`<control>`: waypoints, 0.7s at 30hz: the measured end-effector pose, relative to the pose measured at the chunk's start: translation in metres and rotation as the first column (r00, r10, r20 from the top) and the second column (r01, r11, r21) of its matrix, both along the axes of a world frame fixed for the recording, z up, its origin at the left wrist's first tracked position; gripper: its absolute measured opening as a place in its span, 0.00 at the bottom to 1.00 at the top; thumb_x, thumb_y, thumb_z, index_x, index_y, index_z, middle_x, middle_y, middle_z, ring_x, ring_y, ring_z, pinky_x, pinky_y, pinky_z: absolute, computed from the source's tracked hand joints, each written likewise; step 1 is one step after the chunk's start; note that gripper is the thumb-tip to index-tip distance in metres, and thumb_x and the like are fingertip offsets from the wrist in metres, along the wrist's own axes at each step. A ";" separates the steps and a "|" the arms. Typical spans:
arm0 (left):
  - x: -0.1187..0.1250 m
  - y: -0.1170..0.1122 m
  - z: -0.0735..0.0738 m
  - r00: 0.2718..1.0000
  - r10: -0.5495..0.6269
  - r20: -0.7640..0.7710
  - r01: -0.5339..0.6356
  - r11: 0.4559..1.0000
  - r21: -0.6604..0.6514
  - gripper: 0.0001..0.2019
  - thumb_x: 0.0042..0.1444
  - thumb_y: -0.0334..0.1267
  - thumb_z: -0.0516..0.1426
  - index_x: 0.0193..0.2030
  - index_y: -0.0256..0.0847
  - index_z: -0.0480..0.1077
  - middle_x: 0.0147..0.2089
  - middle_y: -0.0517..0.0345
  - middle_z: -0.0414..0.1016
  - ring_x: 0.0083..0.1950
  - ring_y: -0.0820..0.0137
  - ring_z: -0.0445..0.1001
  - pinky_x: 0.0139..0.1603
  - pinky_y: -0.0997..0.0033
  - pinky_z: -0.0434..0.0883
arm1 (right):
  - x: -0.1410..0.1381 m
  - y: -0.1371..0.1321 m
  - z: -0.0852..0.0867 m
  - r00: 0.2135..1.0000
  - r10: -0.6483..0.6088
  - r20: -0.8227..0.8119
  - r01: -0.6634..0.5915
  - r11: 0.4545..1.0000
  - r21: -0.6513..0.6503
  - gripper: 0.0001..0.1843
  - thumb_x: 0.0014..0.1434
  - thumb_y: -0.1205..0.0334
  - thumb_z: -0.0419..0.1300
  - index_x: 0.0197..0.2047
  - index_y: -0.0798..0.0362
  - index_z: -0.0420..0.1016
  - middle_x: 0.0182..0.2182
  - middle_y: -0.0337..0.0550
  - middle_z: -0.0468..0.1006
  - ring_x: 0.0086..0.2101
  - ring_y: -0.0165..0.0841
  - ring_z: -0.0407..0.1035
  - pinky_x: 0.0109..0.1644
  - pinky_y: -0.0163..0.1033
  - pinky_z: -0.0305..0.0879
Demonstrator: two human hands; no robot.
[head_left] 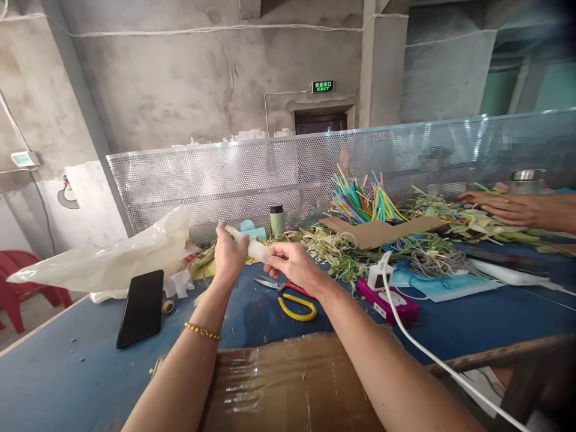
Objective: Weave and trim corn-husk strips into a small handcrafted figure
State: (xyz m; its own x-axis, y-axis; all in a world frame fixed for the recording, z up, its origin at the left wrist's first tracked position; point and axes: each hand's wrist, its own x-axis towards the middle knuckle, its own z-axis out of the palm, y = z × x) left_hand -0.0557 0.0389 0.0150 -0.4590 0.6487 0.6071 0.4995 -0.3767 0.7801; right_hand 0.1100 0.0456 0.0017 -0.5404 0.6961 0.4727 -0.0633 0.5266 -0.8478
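Note:
My left hand (230,258), with a beaded bracelet at the wrist, is closed around one end of a whitish strip (257,249). Its exact kind is hard to make out. The other end is pinched between the fingers of my right hand (292,264), so the strip spans the short gap between both hands above the blue table (245,312). Below my right hand lie scissors (299,307) with a yellow and a red handle, their blades pointing left. Dried greenish plant strands (330,255) lie just beyond my right hand.
At left are a black phone (140,309) and a translucent plastic sheet (112,255). Beyond my hands stands a green bottle (277,222); colourful pipe-like stems (364,201) rise behind cardboard (382,232). A magenta power strip (396,304) trails a white cable. Another person's hand (508,207) is at right.

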 end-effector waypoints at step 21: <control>0.008 -0.030 0.017 0.609 -0.726 0.319 0.791 0.585 -0.178 0.14 0.49 0.46 0.64 0.27 0.35 0.74 0.25 0.54 0.73 0.23 0.74 0.66 0.24 0.74 0.61 | 0.021 0.012 0.009 0.881 0.221 -0.419 -0.299 0.945 -0.132 0.12 0.54 0.60 0.66 0.39 0.57 0.75 0.27 0.40 0.73 0.26 0.28 0.68 0.34 0.37 0.66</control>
